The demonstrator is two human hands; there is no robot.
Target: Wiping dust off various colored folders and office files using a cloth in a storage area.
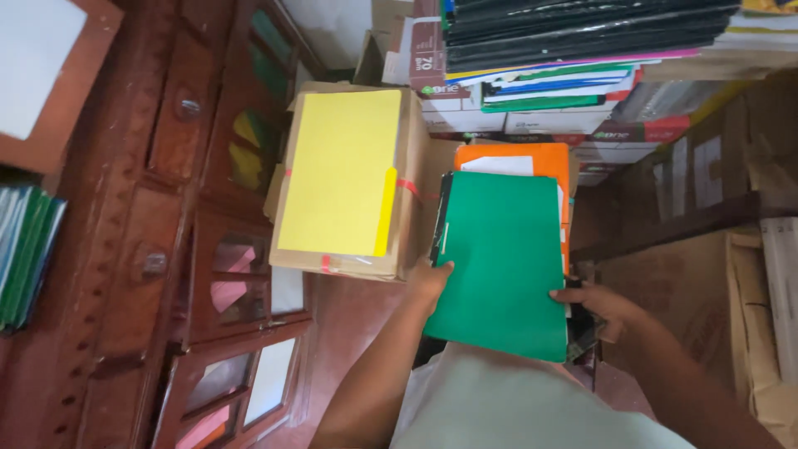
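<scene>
A green folder [503, 258] lies on top of a small stack in front of me, with an orange folder [544, 158] and a white sheet showing under its far end. My left hand [432, 278] grips the stack's left edge near the bottom. My right hand [594, 301] holds the right edge low down, thumb on the green cover. Both hands carry the stack together above my lap.
A yellow folder [341, 170] rests on a taped cardboard box [411, 216] to the left. Behind are stacked paper reams and files [565, 75]. A dark wooden cabinet [166, 249] with glass doors stands at left, and cardboard boxes [706, 283] at right.
</scene>
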